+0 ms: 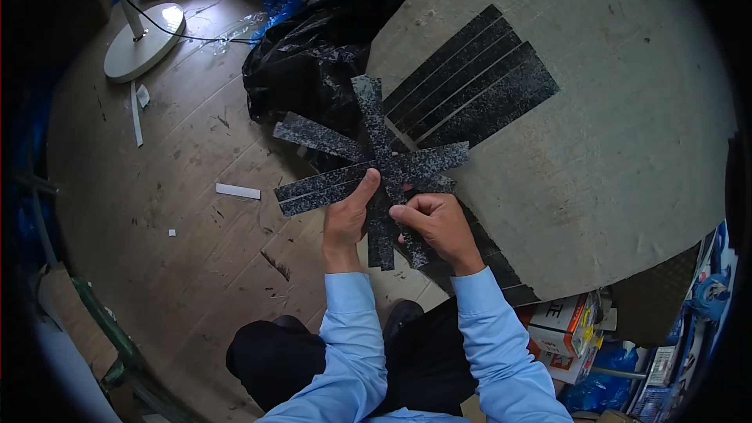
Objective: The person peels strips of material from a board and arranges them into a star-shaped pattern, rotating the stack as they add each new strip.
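Several speckled black-and-white strips cross each other in a star-like bundle (381,158) in front of me. My left hand (348,211) is closed around the bundle from below, its thumb pressed on top near the crossing point. Just to the right, my right hand (435,224) pinches a strip that runs down towards me, thumb against curled fingers. Further strips (478,70) of the same dark speckled kind lie side by side on the grey board (603,133). How the strips are joined at the crossing is hidden.
A black plastic bag (305,63) slumps against the board's left edge. A white round stand base (145,41) rests on the wooden floor, with a pale strip (238,191) nearer me. Boxes (560,325) stand below the board at lower right; a green metal frame (102,321) is at lower left.
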### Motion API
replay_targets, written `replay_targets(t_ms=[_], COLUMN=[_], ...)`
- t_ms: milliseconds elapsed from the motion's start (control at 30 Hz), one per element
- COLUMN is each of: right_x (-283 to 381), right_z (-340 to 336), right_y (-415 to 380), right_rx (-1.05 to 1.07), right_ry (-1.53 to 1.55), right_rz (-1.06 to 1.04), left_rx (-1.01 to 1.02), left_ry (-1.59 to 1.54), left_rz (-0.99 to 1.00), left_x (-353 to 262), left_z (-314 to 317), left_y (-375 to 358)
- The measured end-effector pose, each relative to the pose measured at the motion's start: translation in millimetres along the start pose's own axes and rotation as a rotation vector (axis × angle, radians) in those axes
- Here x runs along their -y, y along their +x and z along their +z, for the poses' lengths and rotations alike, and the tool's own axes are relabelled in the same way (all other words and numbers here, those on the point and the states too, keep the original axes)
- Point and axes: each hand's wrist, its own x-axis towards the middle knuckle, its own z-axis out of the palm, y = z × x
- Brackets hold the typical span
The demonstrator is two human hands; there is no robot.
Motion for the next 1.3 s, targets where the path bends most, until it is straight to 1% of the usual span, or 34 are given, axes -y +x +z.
replay_targets(t_ms=[33,67,133,167,200,267,300,333,400,433,500,533,600,633,667,700,767,800,833,867,900,967,1000,1100,1167,1200,1267,1300], right_x=[3.2,1.4,0.5,0.8,7.3,9.6,10.0,9.2,4.6,0.2,-8.2,-7.8,-5.2,-9.0,-12.1,-8.4,0.2,-0.9,-3.6,-4.6,-5.2,-3.5,-2.5,6.0,13.4,13.7,11.3,9.3], right_z=[-1.2,0.3,3.4,4.4,6.3,5.8,6.2,7.2,9.1,10.2,8.6,0.9,-24.9,-41.4,-55.2,-60.4,-65.9,-64.0,-58.8,-53.8,-51.1,-46.0,-42.4,-33.9,-30.2,-28.7,-26.7,-26.4], right_y=[-0.5,1.1,3.7,2.9,1.6,1.1,1.3,1.7,3.3,3.5,2.6,0.7,-4.4,4.6,15.2,20.0,32.8,38.7,45.3,49.5,52.0,58.0,60.4,62.7,65.0,67.9,72.8,78.6], right_rx=[0.041,0.043,0.021,0.021,-0.008,-0.032,-0.028,-0.039,0.014,0.007,0.11,0.101,-0.028,-0.289,-0.551,-0.554,-0.779,-0.782,-0.863,-0.943,-0.947,-1.052,-1.053,-1.144,-1.203,-1.217,-1.319,-1.336], right_ry=[-0.063,-0.122,-0.114,-0.105,-0.107,-0.113,-0.118,-0.113,-0.11,-0.107,0.019,0.013,0.409,0.421,0.433,0.436,0.408,0.411,0.389,0.365,0.364,0.413,0.417,0.373,0.223,0.233,-0.06,-0.081], right_rz=[0.032,-0.008,-0.018,-0.019,-0.005,0.012,0.027,0.026,0.074,0.074,0.028,0.029,-0.098,-0.221,-0.345,-0.348,-0.554,-0.55,-0.566,-0.582,-0.58,-0.563,-0.567,-0.568,-0.5,-0.501,-0.552,-0.578], left_rx=[-0.062,-0.05,-0.179,-0.237,-0.217,-0.056,-0.047,-0.037,-0.283,-0.277,-0.417,-0.428,-0.584,-0.55,-0.553,-0.54,-0.524,-0.472,-0.419,-0.438,-0.437,-0.476,-0.471,-0.455,-0.459,-0.446,-0.453,-0.439], left_ry=[0.055,0.051,0.068,0.13,0.124,0.223,0.286,0.286,0.196,0.198,0.071,0.033,0.046,-0.022,-0.028,-0.052,-0.077,-0.058,-0.041,-0.041,-0.04,-0.043,-0.041,-0.036,-0.03,-0.021,-0.015,-0.005], left_rz=[0.066,0.058,0.04,0.065,0.046,0.395,0.415,0.409,0.155,0.151,0.153,0.172,0.246,0.306,0.302,0.315,0.342,0.343,0.34,0.319,0.316,0.317,0.319,0.299,0.306,0.301,0.291,0.283], left_x=[1.5,3.4,12.6,10.1,10.0,1.1,3.5,4.5,3.9,1.4,-5.7,-11.4,-21.1,-25.2,-23.2,-22.6,-24.5,-20.5,-17.8,-16.0,-15.0,-15.8,-16.9,-16.0,-13.4,-11.2,-2.8,2.5], left_z=[0.1,-3.9,-15.8,-9.7,-1.2,15.7,8.3,3.9,-2.5,-5.9,-1.5,0.8,-13.0,-20.0,-22.7,-26.0,-24.6,-18.9,-16.4,-17.8,-19.6,-24.6,-27.3,-29.3,-26.4,-24.7,-19.8,-19.0], left_y=[0.0,-0.2,3.6,2.3,2.7,1.6,2.9,3.8,4.3,4.0,4.6,2.2,3.4,2.6,0.8,1.4,5.5,5.3,4.7,5.1,5.2,4.0,3.1,1.6,1.9,2.7,2.3,-1.3])
